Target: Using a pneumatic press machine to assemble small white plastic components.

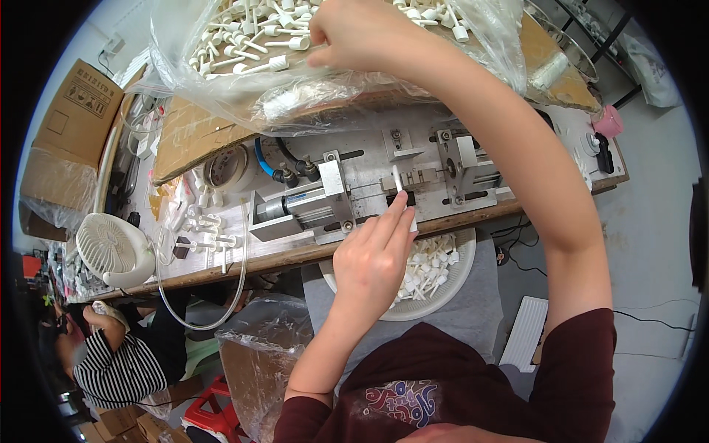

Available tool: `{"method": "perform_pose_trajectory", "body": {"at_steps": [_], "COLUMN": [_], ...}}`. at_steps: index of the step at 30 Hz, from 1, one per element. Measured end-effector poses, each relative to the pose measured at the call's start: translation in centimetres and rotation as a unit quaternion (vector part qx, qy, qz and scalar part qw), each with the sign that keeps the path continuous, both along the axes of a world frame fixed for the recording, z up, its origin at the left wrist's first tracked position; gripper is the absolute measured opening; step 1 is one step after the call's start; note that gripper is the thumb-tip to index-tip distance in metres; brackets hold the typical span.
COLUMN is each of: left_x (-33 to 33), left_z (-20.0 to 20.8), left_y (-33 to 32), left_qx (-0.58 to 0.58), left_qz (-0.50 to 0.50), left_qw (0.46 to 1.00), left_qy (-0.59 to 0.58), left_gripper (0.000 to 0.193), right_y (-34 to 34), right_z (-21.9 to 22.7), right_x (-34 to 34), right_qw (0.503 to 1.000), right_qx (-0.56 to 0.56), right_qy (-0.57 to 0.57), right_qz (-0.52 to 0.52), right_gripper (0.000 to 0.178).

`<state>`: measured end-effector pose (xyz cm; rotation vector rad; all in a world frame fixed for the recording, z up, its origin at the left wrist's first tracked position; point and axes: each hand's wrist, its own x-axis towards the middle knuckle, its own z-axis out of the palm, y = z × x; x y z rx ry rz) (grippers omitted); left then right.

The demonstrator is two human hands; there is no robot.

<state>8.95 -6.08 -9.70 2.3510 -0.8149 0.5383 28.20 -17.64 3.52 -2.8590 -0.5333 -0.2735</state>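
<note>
My left hand [373,255] is at the front of a metal clamping fixture [402,181] on the bench, its fingers together on a slim white plastic part [397,177] that lies across the fixture's middle. Part of that piece is hidden under the fingers. Farther off, my right hand [358,37] reaches over a clear plastic bag [229,103] heaped with white mallet-shaped plastic parts [251,40]. Its thumb and forefinger are bent and apart, close to one part's round head [299,43], with nothing visibly gripped.
The bag rests on a cardboard sheet [196,136] above the fixture. Below the bench edge, a white round basket [467,284] holds many white pieces. Left are an air cylinder [277,210], tape roll [225,168], loose parts [210,236] and white fan [114,249]. Another person [125,362] sits lower left.
</note>
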Motion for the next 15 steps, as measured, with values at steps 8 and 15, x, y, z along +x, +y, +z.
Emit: {"method": "perform_pose_trajectory", "body": {"at_steps": [8, 15], "left_x": [1.4, 1.3], "left_z": [-0.6, -0.6], "left_y": [-0.5, -0.6], "left_qx": [0.044, 0.047], "left_qz": [-0.006, 0.008], "left_qw": [0.999, 0.999], "left_qy": [-0.018, -0.010], "left_gripper": [0.024, 0.026], "right_y": [0.9, 1.1], "right_z": [-1.2, 0.4], "right_x": [2.8, 3.6], "right_qw": [0.980, 0.963], "right_qx": [-0.124, -0.184], "right_qy": [-0.078, -0.002], "right_qz": [0.131, 0.194], "right_gripper": [0.017, 0.021]}}
